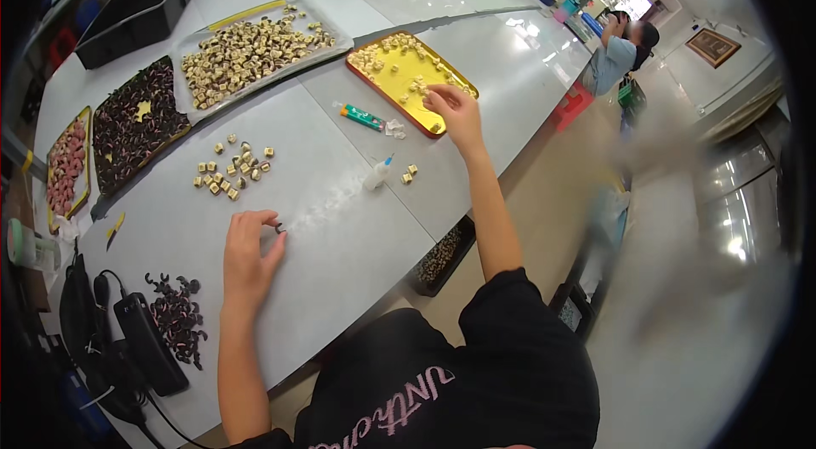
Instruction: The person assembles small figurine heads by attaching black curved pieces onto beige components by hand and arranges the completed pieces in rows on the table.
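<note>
My left hand [246,258] is over the grey table [340,262], thumb and forefinger pinching a small dark curved piece [280,228]. Beyond it lies a loose group of small cream-and-brown cubes [231,169]. My right hand [461,116] reaches over the near right edge of a yellow tray [384,75] with small cream pieces in it. Its fingertips are drawn together among those pieces; what they hold is too small to make out. Between my hands stands a white squeeze bottle [376,175] with a blue tip, and two cubes [409,174] lie beside it.
A large tray of cubes [246,58], a tray of dark curved pieces [140,130] and a black bin [153,11] fill the far left. Near left are a dark pile [177,317], a black device [149,343] with cables and yellow tweezers [116,230]. A green tube [362,116] lies by the yellow tray.
</note>
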